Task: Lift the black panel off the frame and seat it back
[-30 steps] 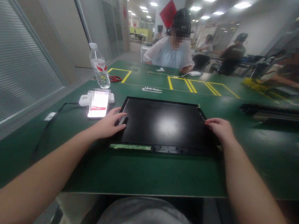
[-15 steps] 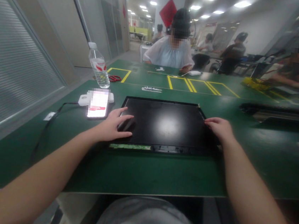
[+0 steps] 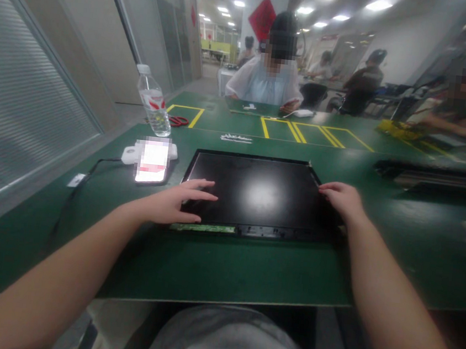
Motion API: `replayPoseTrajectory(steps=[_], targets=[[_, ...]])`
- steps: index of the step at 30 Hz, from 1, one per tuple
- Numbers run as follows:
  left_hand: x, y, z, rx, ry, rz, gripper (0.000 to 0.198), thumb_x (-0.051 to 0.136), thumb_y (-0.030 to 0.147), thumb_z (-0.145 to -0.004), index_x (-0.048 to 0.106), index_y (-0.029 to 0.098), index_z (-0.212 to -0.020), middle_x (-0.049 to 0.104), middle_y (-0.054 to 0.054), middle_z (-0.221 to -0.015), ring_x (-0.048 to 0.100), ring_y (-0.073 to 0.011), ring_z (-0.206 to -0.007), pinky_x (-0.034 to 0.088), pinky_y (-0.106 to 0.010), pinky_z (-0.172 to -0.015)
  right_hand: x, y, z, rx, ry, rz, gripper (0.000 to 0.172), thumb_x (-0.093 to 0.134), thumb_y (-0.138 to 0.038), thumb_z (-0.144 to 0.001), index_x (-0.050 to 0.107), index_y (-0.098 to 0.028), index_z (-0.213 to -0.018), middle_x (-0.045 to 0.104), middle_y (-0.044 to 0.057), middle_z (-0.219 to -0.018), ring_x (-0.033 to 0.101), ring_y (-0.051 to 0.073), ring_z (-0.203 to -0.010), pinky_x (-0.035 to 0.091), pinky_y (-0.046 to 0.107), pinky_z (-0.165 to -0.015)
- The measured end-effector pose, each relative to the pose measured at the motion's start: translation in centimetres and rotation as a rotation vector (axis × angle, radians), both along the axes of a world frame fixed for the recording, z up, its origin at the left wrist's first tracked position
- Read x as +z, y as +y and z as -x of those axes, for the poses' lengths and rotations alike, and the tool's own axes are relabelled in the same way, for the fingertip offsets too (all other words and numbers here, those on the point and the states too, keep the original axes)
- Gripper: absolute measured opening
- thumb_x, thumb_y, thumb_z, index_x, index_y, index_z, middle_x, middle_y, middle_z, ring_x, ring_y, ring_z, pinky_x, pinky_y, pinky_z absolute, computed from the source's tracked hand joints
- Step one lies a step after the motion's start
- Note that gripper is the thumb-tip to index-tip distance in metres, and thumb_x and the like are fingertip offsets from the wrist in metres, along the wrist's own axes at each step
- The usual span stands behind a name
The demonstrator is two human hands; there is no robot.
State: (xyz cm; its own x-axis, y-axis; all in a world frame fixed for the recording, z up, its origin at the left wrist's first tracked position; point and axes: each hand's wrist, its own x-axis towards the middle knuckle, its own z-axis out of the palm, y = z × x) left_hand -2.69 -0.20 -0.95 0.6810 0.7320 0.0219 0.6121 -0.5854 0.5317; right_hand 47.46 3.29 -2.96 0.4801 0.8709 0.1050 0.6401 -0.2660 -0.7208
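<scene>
A black LCD panel (image 3: 235,191) lies flat on the green table, its glossy screen facing up and reflecting a bright spot. Along its near edge runs a green circuit board strip (image 3: 203,228). Over the panel's left edge my left hand (image 3: 174,199) is held open, fingers spread and pointing right; whether they touch the screen I cannot tell. At the right edge, my right hand (image 3: 343,200) is closed, thumb and fingertips pinched on the panel's border.
Left of the panel are a lit phone (image 3: 152,163), a white cabled device (image 3: 129,154), a water bottle (image 3: 155,105) and red-handled scissors (image 3: 179,121). Small white strips (image 3: 235,138) lie behind it. Long dark parts (image 3: 432,179) lie right. A person (image 3: 268,81) sits opposite.
My left hand has moved slightly toward me along the left edge, its fingers reaching further over the screen. My right hand and the panel stay in place.
</scene>
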Motion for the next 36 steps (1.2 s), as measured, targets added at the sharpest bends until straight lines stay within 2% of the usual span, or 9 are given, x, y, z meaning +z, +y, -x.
replayPoseTrajectory(steps=[6,12,22,25,30,36], targets=[[0.69,-0.22,0.26,-0.007,0.025,0.073,0.065,0.076,0.047,-0.091,0.067,0.036,-0.154,0.039,-0.007,-0.18,0.034,-0.035,-0.167,0.031,-0.056,-0.133,0.23,-0.07,0.08,0.007,0.009,0.008,0.014,0.074,-0.026,-0.074,0.083,-0.023,-0.083,0.079,0.007,-0.086,0.072,0.025,-0.084,0.055,0.041,-0.092],[0.33,-0.05,0.2,-0.016,0.011,0.046,0.061,0.076,0.047,-0.091,0.07,0.035,-0.151,0.044,-0.008,-0.178,0.037,-0.0357,-0.165,0.033,-0.056,-0.132,-0.16,0.11,-0.15,0.009,0.007,-0.007,0.015,0.074,-0.026,-0.073,0.083,-0.022,-0.084,0.081,0.007,-0.088,0.072,0.025,-0.084,0.055,0.041,-0.094],[0.32,-0.46,-0.12,-0.116,0.02,0.009,0.049,0.067,0.025,-0.101,0.072,0.03,-0.149,0.04,-0.01,-0.18,0.039,-0.0336,-0.165,0.033,-0.051,-0.132,0.27,-0.05,0.17,-0.004,-0.041,0.004,0.014,0.072,-0.026,-0.072,0.083,-0.023,-0.08,0.08,0.006,-0.085,0.072,0.026,-0.087,0.055,0.041,-0.093],[0.2,-0.41,-0.2,-0.141,0.015,0.008,0.043,0.065,0.021,-0.101,0.078,0.031,-0.141,0.042,-0.009,-0.179,0.038,-0.0332,-0.165,0.032,-0.051,-0.133,0.52,-0.23,0.37,-0.012,-0.037,0.015,0.014,0.072,-0.026,-0.073,0.083,-0.024,-0.081,0.08,0.006,-0.085,0.072,0.026,-0.085,0.055,0.04,-0.091],[0.13,-0.37,-0.38,-0.196,-0.001,0.006,0.033,0.061,0.018,-0.104,0.09,0.032,-0.114,0.046,-0.005,-0.177,0.041,-0.034,-0.163,0.03,-0.051,-0.134,0.4,-0.26,0.3,-0.005,-0.048,0.004,0.014,0.072,-0.027,-0.074,0.083,-0.024,-0.081,0.081,0.007,-0.087,0.072,0.026,-0.087,0.056,0.039,-0.09],[0.31,-0.44,-0.62,-0.211,-0.027,0.027,0.035,0.061,0.015,-0.103,0.091,0.032,-0.112,0.051,-0.005,-0.174,0.046,-0.0323,-0.161,0.036,-0.047,-0.131,0.13,-0.07,0.07,0.001,-0.037,0.012,0.017,0.071,-0.028,-0.074,0.084,-0.023,-0.084,0.081,0.007,-0.09,0.073,0.026,-0.088,0.056,0.04,-0.091]])
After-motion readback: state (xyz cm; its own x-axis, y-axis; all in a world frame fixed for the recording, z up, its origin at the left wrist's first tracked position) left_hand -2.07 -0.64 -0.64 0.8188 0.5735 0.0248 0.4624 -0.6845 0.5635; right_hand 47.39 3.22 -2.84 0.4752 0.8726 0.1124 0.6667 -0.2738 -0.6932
